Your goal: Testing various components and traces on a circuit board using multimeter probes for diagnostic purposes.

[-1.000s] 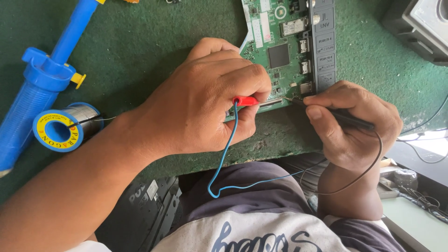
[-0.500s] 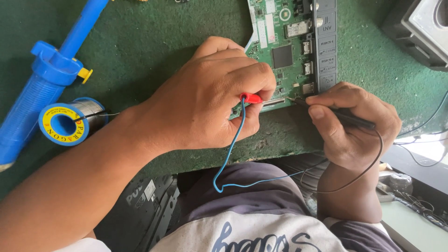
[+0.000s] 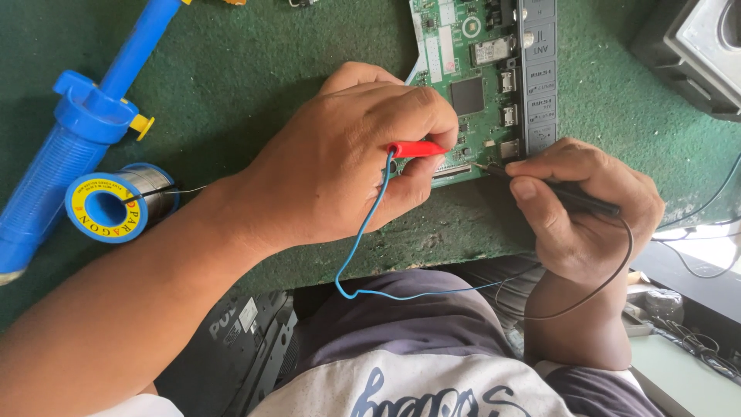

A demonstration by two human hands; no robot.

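Head view. My left hand (image 3: 340, 162) has its fingers clamped on a red probe (image 3: 417, 148), smooth plastic, trailing a thin blue wire (image 3: 363, 239); its tip meets the green circuit board's (image 3: 478, 85) lower edge. My right hand (image 3: 587, 208) has fingers closed around a slim black probe (image 3: 575, 199), black lead looping below. The board lies flat on the fuzzy green tabletop (image 3: 270, 62), near its front edge. Blue desoldering pump (image 3: 85, 139) and solder spool (image 3: 116, 205) sit well left; open felt lies between.

circuit board (image 3: 482, 85) on mat (image 3: 255, 69) | solder spool (image 3: 116, 202) left
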